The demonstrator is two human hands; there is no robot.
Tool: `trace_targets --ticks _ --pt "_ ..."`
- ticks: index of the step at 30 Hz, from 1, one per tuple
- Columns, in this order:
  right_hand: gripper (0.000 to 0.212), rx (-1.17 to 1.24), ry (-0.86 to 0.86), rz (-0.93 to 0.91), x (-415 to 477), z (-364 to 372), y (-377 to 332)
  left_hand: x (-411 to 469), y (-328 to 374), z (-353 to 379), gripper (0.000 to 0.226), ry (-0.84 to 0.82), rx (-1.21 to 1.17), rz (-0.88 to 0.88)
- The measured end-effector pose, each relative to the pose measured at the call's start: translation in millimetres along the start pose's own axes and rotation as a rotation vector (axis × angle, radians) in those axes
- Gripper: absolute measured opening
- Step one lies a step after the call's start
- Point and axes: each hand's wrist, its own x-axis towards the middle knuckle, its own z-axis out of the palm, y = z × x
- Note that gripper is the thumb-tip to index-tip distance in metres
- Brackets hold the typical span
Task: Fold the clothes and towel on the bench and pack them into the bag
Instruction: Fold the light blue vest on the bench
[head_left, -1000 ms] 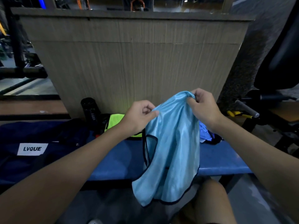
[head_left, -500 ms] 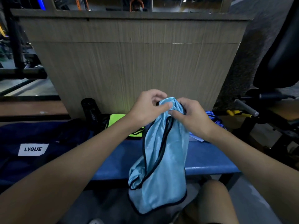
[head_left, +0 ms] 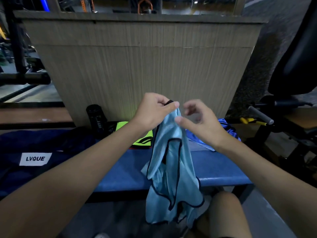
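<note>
Fingers (head_left: 172, 107) of the left hand (head_left: 152, 112) pinch the bunched top edge of a light blue mesh sports vest with dark piping (head_left: 171, 177); the vest hangs in the air in front of the blue padded bench (head_left: 217, 169), its hem below the bench's front edge; the right hand (head_left: 200, 125) hovers just beside it above the bench, fingers loosely curled and blurred, gripping nothing, thumb tip at the fabric; on the bench's left end lies a navy fabric bag with a white LVQUE label (head_left: 51, 143); toward the bench's back lie a neon yellow vest (head_left: 142, 140) and a crumpled royal blue cloth (head_left: 228, 129); a black cylindrical bottle (head_left: 96, 117) stands at the bench's back edge.
</note>
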Motion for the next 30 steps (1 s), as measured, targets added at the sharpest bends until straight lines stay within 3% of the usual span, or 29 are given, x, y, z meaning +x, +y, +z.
trace_targets --ticks 3,7,11,15,19,23,27,30 --pt "0.016 -0.034 -0.13 0.007 -2 8 0 1 0 1 0.025 -0.006 0.002 -0.018" --pt "0.021 0.041 -0.044 0.101 0 9 8 -3 -4 -6 0.015 -0.002 -0.024 -0.058" --pt "0.02 0.165 0.063 0.163 7 3 3 -13 -4 -13 0.047 -0.128 -0.088 -0.148" --pt "0.018 0.17 0.049 0.177 10 3 1 -20 -12 -10 0.048 -0.197 0.071 -0.069" --pt "0.018 0.155 0.053 0.188 12 2 5 -19 -17 -5 0.034 -0.087 0.028 -0.02" --pt "0.036 -0.045 0.086 0.146 14 -2 11 -9 -10 -9 0.022 0.103 -0.085 -0.014" --pt "0.038 0.007 0.133 0.134 17 -6 8 -6 -10 -10 0.021 0.115 -0.064 -0.013" --pt "0.035 -0.03 -0.038 0.09 13 -1 3 -9 -10 -5 0.017 0.106 -0.104 -0.043"
